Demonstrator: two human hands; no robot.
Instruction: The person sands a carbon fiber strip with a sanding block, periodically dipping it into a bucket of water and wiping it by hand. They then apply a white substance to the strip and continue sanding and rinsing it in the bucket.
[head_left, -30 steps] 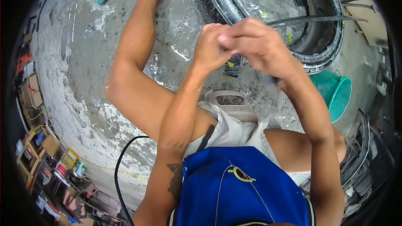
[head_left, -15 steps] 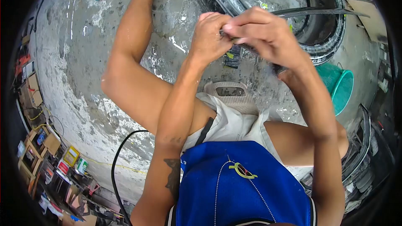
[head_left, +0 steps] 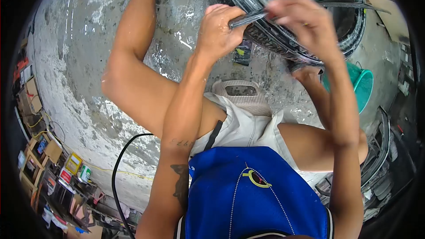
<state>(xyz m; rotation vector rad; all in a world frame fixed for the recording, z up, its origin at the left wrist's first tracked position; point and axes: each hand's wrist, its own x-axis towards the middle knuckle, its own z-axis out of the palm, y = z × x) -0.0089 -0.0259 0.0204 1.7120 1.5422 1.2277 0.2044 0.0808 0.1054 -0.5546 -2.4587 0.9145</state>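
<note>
My left hand (head_left: 220, 32) is closed in a fist around a black rubber strip (head_left: 249, 18), which sticks out past the thumb. My right hand (head_left: 305, 23) is blurred, its fingertips closed on the strip's other visible end. Behind both hands, a wet black tire (head_left: 265, 28) lies on the floor. Another dark strip (head_left: 354, 4) crosses the tire beyond my right hand; whether it joins the held one is hidden. Below my left hand, a small dark patch-like piece with a yellow-green mark (head_left: 242, 53) rests on the floor.
A teal bucket (head_left: 364, 89) stands at the right, near my foot. A woven-pattern plastic stool (head_left: 241, 106) is beneath me. A black hose (head_left: 116, 181) curves along the left. Boxes and tools (head_left: 53, 150) line the left edge; more tires (head_left: 380, 168) are at the lower right.
My hands were close together and have moved apart, the right one going right and up. A length of black rubber strip now shows between them. The view has shifted slightly.
</note>
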